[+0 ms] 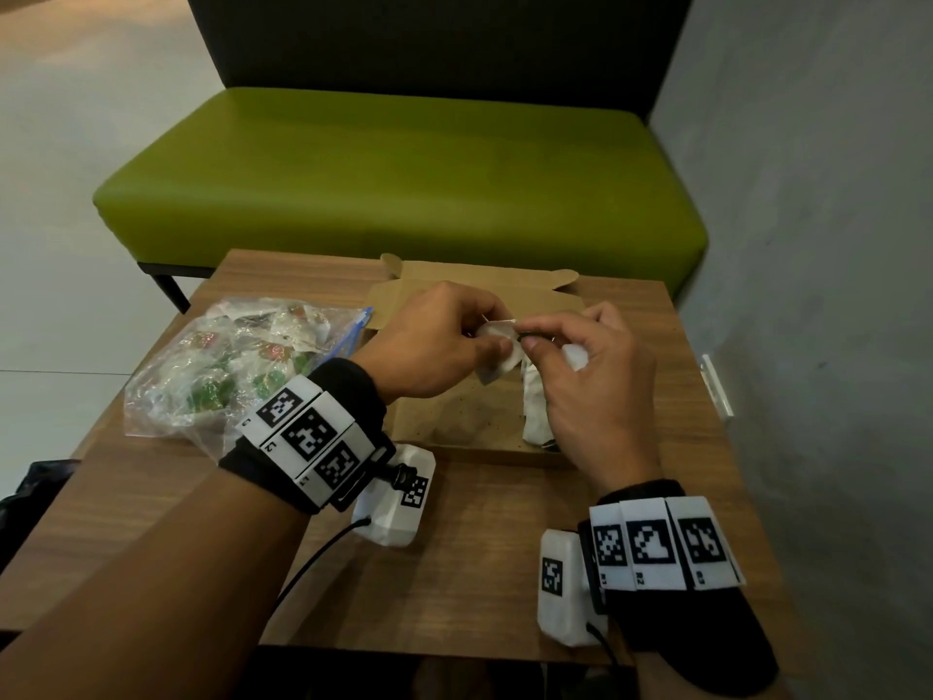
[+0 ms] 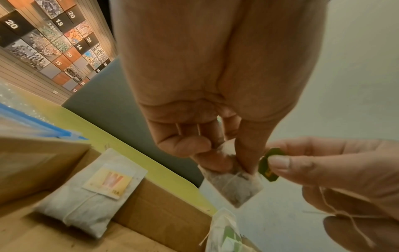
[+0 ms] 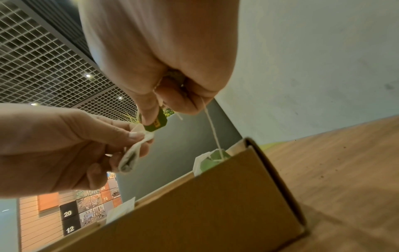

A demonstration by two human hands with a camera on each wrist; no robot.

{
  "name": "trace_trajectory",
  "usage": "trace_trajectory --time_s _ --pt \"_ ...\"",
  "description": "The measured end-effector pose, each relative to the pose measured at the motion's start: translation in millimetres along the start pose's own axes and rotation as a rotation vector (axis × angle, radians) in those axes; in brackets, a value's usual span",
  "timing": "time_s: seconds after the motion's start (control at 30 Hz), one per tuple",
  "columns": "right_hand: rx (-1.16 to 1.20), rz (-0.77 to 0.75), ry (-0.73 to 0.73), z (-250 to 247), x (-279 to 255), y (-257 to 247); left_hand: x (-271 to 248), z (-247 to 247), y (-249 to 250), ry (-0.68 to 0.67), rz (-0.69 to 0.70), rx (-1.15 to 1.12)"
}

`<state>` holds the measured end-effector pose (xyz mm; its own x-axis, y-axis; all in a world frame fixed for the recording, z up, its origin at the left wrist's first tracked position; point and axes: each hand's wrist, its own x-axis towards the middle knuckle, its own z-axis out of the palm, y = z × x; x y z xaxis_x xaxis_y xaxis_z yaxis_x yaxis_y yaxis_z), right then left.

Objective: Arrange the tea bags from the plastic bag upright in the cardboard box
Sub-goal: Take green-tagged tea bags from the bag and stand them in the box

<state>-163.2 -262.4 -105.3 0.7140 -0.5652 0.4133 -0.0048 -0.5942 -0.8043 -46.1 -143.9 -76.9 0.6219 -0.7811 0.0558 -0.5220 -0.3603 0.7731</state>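
Over the open cardboard box (image 1: 454, 421), my left hand (image 1: 484, 341) pinches a small white tea bag (image 1: 507, 365) by its top. In the left wrist view the tea bag (image 2: 235, 185) hangs from my thumb and fingers. My right hand (image 1: 535, 343) pinches its dark green tag (image 2: 268, 166), seen too in the right wrist view as the green tag (image 3: 156, 123). A string (image 3: 212, 129) runs from my right hand down to another tea bag (image 3: 211, 160) in the box. One tea bag (image 2: 86, 196) lies flat inside. The clear plastic bag (image 1: 237, 366) of tea bags lies left of the box.
The box and the bag sit on a small wooden table (image 1: 454, 573). A green bench (image 1: 404, 179) stands just behind it and a grey wall (image 1: 808, 245) runs along the right. The box lid (image 1: 479, 282) lies open at the back.
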Motion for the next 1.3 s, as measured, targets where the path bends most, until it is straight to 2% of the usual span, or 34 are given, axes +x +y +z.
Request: trace_trajectory --time_s 0.17,0.3,0.63,0.8,1.0,1.3 --pt "-0.027 -0.002 0.018 0.7 -0.4 0.9 -0.6 -1.4 -0.8 0.005 -0.065 -0.01" --pt "-0.088 -0.026 0.079 1.5 -1.9 0.8 -2.8 -2.5 4.0 -0.013 -0.054 0.015" --pt "-0.105 -0.093 0.125 2.1 -1.2 -0.5 -2.2 -3.1 2.3 -0.088 -0.044 0.092" --pt "0.008 0.037 0.064 1.0 -0.1 -0.8 -2.7 -1.7 5.0 -0.099 -0.009 -0.034" --pt "0.077 0.118 0.028 -1.3 2.0 -1.9 -5.0 -1.1 8.4 -0.087 -0.021 -0.192" --pt "0.318 0.309 -0.052 -0.5 4.1 -2.3 -2.8 6.2 4.3 0.129 -0.04 -0.435"
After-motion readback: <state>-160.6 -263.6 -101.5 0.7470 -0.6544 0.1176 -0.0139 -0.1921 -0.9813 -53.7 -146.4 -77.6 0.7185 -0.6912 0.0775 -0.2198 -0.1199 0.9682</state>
